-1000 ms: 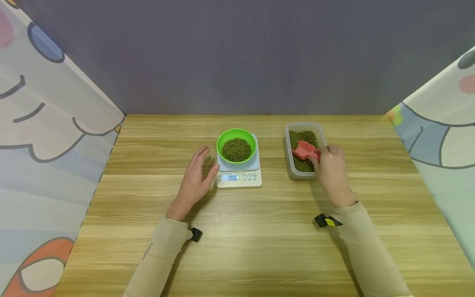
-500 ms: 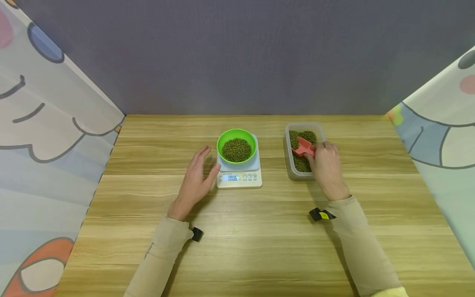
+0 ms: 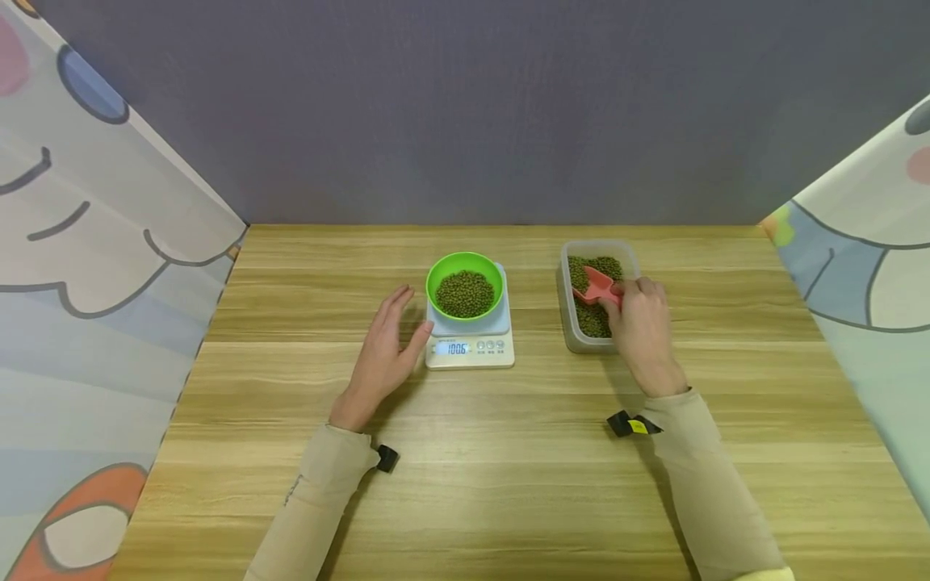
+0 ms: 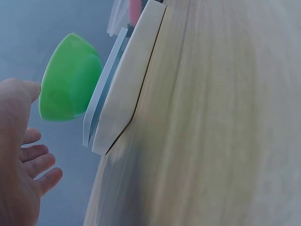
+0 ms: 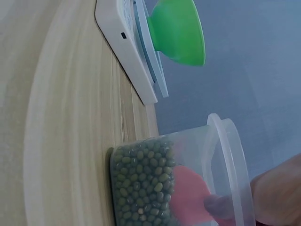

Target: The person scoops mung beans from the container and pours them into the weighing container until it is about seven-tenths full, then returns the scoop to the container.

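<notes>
My right hand (image 3: 641, 335) grips the handle of a red scoop (image 3: 599, 286) inside a clear plastic container (image 3: 569, 327) of mung beans (image 3: 594, 321). Through the container wall in the right wrist view, the scoop (image 5: 189, 195) stands against the beans (image 5: 143, 181). To the left, a green bowl (image 3: 445, 266) with a heap of mung beans sits on a white kitchen scale (image 3: 471, 358), whose display reads 100.6. Beside the scale's left edge, my left hand (image 3: 381, 355) holds nothing, its fingers spread and relaxed. In the left wrist view its thumb overlaps the rim of the bowl (image 4: 73, 77).
The scale and the container stand apart on a wooden table (image 3: 508, 484), with bare wood between them. A grey panel (image 3: 494, 113) rises behind the table's back edge. Cartoon-printed sheets (image 3: 102, 242) flank both sides.
My right hand has shifted slightly left with the scoop, which has tilted and turned in the beans. The left hand stays beside the scale, and the display still reads 100.6.
</notes>
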The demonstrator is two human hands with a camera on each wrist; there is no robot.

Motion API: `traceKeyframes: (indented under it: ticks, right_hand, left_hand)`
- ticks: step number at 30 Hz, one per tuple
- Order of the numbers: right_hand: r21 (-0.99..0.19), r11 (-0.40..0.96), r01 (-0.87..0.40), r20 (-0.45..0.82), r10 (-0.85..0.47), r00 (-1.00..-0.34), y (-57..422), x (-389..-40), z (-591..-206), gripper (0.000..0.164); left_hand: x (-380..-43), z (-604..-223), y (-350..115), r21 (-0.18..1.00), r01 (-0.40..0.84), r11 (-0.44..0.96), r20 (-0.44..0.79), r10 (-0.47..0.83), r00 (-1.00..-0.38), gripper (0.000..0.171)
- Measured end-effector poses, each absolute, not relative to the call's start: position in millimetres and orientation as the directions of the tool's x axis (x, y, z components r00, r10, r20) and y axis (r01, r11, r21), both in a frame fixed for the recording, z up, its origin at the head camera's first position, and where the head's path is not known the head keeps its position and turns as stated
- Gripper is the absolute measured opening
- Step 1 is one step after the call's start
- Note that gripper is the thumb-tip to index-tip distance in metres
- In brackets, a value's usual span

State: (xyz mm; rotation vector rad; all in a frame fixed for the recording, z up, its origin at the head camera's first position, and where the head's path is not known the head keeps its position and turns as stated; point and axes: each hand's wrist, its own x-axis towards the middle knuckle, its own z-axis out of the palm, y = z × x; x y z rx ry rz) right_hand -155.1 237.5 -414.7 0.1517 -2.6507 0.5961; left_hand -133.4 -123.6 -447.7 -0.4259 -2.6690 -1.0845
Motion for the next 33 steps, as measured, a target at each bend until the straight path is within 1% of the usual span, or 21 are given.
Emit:
traceKeyframes:
  ticks: [7, 12, 33]
  right_hand:
    - [-0.426, 0.882, -0.200, 0.456, 0.018, -0.890, 240.0, -146.1, -415.6, 0.024]
    - [-0.435, 0.873, -0.221, 0.496, 0.027, -0.868, 243.7, -141.5, -417.2, 0.025]
    - [-0.437, 0.873, -0.217, 0.528, 0.054, -0.847, 249.9, -131.1, -418.5, 0.026]
  left_hand:
    - [-133.3, -447.0, -122.7, 0.643, 0.348, 0.683, 0.315, 0.178, -0.932, 0.065]
    - [-133.4, -446.7, -122.7, 0.642, 0.351, 0.681, 0.318, 0.181, -0.931, 0.065]
    - [-133.5, -446.2, -120.3, 0.641, 0.362, 0.677, 0.319, 0.194, -0.928, 0.065]
